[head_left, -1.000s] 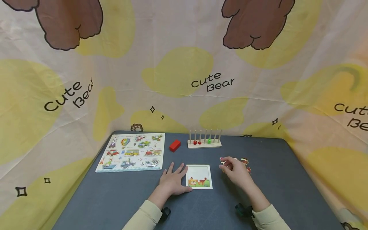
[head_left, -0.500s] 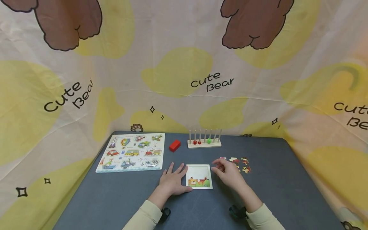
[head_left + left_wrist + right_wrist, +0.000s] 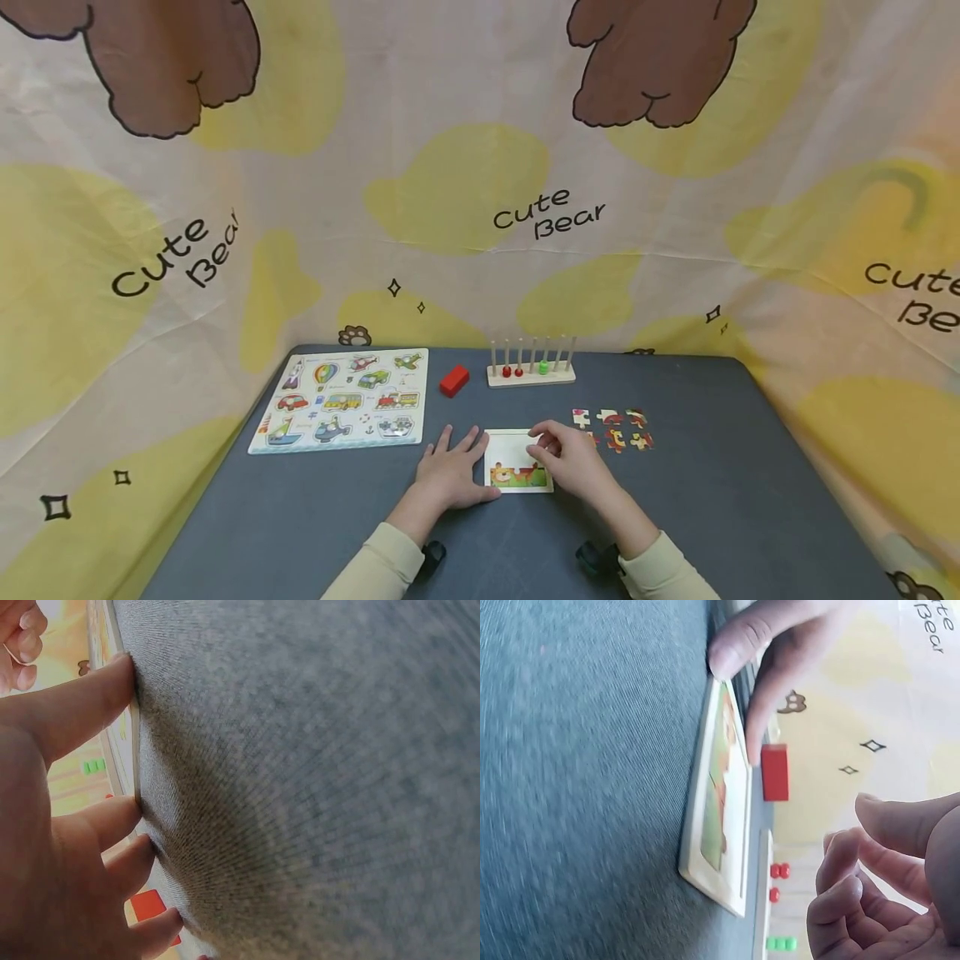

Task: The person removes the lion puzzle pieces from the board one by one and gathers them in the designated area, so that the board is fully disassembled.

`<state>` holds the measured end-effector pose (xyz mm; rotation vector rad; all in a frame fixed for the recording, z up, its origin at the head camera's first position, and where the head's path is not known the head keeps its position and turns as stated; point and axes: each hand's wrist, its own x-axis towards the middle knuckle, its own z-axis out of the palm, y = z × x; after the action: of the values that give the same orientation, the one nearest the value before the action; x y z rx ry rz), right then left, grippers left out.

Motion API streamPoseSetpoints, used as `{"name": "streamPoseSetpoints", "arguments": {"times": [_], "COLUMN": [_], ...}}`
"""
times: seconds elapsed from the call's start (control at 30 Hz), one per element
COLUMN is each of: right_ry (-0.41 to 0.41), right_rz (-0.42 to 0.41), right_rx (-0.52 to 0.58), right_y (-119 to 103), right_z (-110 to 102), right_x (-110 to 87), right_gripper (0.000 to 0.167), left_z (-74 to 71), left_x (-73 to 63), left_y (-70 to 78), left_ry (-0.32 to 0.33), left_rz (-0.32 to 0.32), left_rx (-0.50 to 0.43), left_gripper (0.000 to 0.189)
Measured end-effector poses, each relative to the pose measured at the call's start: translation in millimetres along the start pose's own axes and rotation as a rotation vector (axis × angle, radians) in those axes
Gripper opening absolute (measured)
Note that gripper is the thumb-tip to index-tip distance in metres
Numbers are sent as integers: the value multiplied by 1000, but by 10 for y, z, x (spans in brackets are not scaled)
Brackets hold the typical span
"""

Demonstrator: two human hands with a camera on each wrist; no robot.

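A small white puzzle tray [image 3: 519, 491] lies flat on the dark table. Joined puzzle pieces [image 3: 519, 477] along its near side show an orange animal face and green ground. My left hand [image 3: 450, 477] lies with spread fingers at the tray's left side, its thumb at the near left corner and index fingertip by the left edge. Over the tray's right edge hovers my right hand [image 3: 573, 463], fingers loosely bent. In the right wrist view, its thumb [image 3: 885, 817] and index finger stand apart, with nothing visible between them. Several loose puzzle pieces [image 3: 615, 440] lie in two rows beyond it.
A large vehicle picture board [image 3: 341, 402] lies at the back left. Near it sits a red block [image 3: 454, 381], and behind the tray stands a wooden peg rack [image 3: 531, 379] with red and green beads. A printed cloth [image 3: 450, 183] hangs behind the table.
My right hand has moved left from above the loose pieces to the tray's right edge, uncovering most of those pieces. The left hand stays at the tray, and the camera view has shifted slightly.
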<state>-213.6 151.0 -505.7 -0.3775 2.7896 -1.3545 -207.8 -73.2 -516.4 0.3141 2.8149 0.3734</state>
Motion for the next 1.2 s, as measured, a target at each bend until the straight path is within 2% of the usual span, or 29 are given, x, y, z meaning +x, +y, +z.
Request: {"name": "streamPoseSetpoints", "arguments": {"times": [0.43,0.8,0.97,1.2], "right_ry": [-87,-211,-231,-252], "right_rz": [-85,-42,-65,-112], "right_rx": [-5,-21,-28,-93], "right_y": [-37,-35,-30,-55], "right_z": [251,443,476,505], "right_x": [14,44,55,73], "right_gripper": [22,24,23,24], "left_z": [32,25,9,11], "left_x": [20,7,-1,-15], "left_y": [-18,-25,-13,-18], "left_ry": [12,19,17,22], "left_rz": [15,18,19,20], "left_rx": [-7,-13,-12,-9], "left_gripper": [92,92,93,92]}}
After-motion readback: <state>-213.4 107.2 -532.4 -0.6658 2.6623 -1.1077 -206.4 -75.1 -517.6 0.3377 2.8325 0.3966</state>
